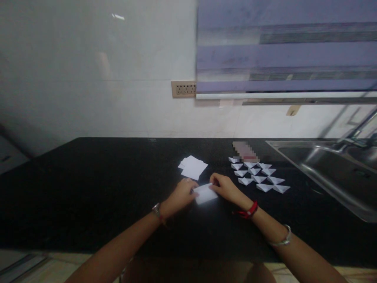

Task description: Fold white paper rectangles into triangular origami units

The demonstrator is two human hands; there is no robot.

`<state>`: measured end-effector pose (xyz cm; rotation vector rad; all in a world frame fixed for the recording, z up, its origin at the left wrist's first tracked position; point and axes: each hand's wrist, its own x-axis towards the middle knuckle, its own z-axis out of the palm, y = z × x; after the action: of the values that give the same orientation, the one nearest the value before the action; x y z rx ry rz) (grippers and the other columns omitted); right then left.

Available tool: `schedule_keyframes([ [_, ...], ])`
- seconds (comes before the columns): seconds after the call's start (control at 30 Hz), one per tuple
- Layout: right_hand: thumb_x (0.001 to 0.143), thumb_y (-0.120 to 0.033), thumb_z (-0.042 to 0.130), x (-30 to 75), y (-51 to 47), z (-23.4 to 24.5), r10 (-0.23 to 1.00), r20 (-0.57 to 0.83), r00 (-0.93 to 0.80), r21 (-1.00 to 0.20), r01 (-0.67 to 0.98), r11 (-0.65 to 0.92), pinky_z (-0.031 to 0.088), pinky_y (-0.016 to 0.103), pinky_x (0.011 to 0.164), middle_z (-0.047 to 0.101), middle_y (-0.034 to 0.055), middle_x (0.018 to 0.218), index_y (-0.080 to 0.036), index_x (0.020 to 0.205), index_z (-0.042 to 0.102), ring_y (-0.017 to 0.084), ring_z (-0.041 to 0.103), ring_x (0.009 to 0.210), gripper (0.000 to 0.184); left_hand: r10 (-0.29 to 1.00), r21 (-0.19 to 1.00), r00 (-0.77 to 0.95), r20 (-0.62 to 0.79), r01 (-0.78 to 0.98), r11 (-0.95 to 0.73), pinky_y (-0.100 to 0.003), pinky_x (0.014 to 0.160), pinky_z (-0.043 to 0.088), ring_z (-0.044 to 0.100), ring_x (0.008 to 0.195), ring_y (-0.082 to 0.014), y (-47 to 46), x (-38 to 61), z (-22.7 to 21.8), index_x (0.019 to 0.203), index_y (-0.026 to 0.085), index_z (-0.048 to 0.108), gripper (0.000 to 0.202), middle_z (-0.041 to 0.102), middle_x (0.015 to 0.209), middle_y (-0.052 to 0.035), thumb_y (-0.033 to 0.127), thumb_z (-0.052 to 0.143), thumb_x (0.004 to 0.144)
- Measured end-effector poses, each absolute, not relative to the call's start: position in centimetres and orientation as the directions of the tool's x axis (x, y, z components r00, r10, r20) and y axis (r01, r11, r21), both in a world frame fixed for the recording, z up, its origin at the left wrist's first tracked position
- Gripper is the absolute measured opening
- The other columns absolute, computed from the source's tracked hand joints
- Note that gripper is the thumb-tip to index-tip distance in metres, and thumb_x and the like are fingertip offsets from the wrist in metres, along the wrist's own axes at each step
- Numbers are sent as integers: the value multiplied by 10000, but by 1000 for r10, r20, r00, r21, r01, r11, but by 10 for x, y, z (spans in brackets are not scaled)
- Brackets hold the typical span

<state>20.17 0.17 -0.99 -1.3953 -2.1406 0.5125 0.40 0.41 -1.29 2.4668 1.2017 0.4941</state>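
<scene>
Between my two hands is a sheet of white paper [206,195], its upper edge turned over in a fold. My left hand [180,195] pinches its left end, and my right hand [225,188] grips the upper right corner with thumb and fingers. Just beyond the hands lies a small stack of loose white paper squares [193,167], fanned unevenly. To the right of my right hand, several folded paper pieces [259,179] with pointed ends stand in rows on the black countertop [118,188].
A blurred, pinkish flat object [246,151] lies behind the folded pieces. At the right is a steel sink [324,165] with a tap [356,131]. A wall socket [184,89] and a purple striped blind [282,51] are on the back wall.
</scene>
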Motion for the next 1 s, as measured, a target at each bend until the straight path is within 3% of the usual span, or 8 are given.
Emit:
schedule_keyframes([
  [0.07, 687, -138, 527, 202, 2, -10, 930, 213, -298, -653, 665, 363, 369, 208, 547, 531, -19, 639, -147, 840, 540, 100, 489, 576, 154, 797, 467, 570, 198, 660, -588, -273, 706, 378, 497, 797, -169, 4, 4, -12, 772, 146, 584, 129, 567, 805, -45, 225, 483, 766],
  [0.17, 697, -189, 538, 203, 2, -9, 937, 173, -302, -702, 630, 332, 368, 202, 536, 559, -10, 639, -141, 833, 578, 99, 501, 574, 150, 818, 534, 514, 257, 631, -563, -255, 680, 379, 510, 757, -155, 6, 3, -12, 745, 144, 577, 165, 574, 773, -37, 227, 441, 788],
  [0.33, 719, -240, 514, 208, 4, -4, 933, 132, -335, -666, 667, 334, 360, 211, 534, 588, 4, 609, -140, 666, 616, 108, 504, 566, 153, 861, 621, 444, 250, 609, -494, -247, 656, 387, 518, 714, -147, 10, -5, -10, 765, 147, 585, 181, 579, 769, -33, 260, 444, 778],
  [0.57, 778, -259, 425, 214, 6, -1, 951, 203, -235, -619, 722, 310, 379, 238, 563, 587, 15, 651, -146, 748, 601, 124, 518, 592, 211, 918, 713, 342, 201, 592, -376, -234, 598, 381, 503, 657, -142, 14, -12, -3, 715, 135, 570, 209, 562, 693, -16, 295, 443, 760],
  [0.67, 731, -302, 515, 209, 4, -2, 932, 261, -253, -634, 683, 363, 402, 246, 604, 595, 43, 783, -145, 859, 601, 134, 529, 669, 221, 920, 749, 347, 185, 556, -360, -228, 583, 378, 493, 637, -135, 13, -11, -4, 698, 134, 559, 208, 548, 669, -7, 297, 444, 756],
  [0.77, 696, -291, 564, 201, 3, -5, 928, 255, -273, -679, 632, 373, 414, 252, 632, 597, 47, 820, -147, 894, 597, 137, 530, 697, 247, 915, 769, 357, 188, 526, -363, -223, 590, 375, 487, 635, -125, 11, -8, -6, 735, 140, 550, 179, 536, 675, 3, 286, 448, 755],
  [1.0, 728, -300, 502, 199, 9, -15, 964, 231, -131, -792, 551, 265, 399, 230, 546, 576, 7, 652, -144, 864, 593, 116, 506, 579, 225, 899, 729, 402, 172, 562, -391, -213, 601, 370, 478, 645, -113, 6, 0, -8, 876, 163, 537, 172, 530, 702, 16, 248, 455, 752],
])
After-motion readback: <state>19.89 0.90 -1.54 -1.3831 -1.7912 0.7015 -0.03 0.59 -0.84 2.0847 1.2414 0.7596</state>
